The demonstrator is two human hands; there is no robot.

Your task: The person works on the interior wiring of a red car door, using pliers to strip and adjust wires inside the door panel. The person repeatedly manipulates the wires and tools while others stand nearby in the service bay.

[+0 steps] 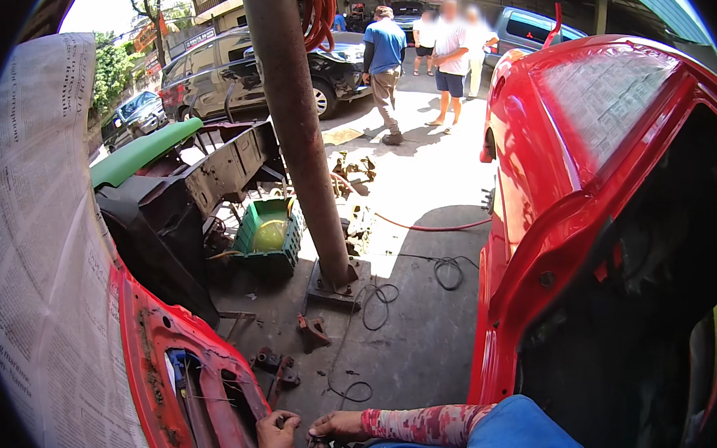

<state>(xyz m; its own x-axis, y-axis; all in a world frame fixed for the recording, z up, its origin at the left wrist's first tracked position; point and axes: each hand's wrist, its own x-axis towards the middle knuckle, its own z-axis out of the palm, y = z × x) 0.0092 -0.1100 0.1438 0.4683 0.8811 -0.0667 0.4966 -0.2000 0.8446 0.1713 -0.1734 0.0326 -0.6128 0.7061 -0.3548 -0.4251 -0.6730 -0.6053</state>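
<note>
Low in the head view, my left hand (276, 437) is beside the edge of a red car door panel (197, 354). Its fingers are curled closed around a small dark thing I cannot make out. Just to its right, my right hand (338, 425) reaches in from a red-patterned sleeve (427, 421). Its fingers are pinched together, and what they hold is too small and dark to name. The bare door panel has cut-out openings, with thin wires across one. Newspaper (45, 241) covers the part to the left of it.
A red car body (536, 213) with a papered window stands on the right. A steel post (311, 136) rises mid-view. Left of it are a green crate (270, 230) and a dark car part (219, 171). Cables (377, 305) and a red hose (425, 228) cross the floor. Several people stand farther back.
</note>
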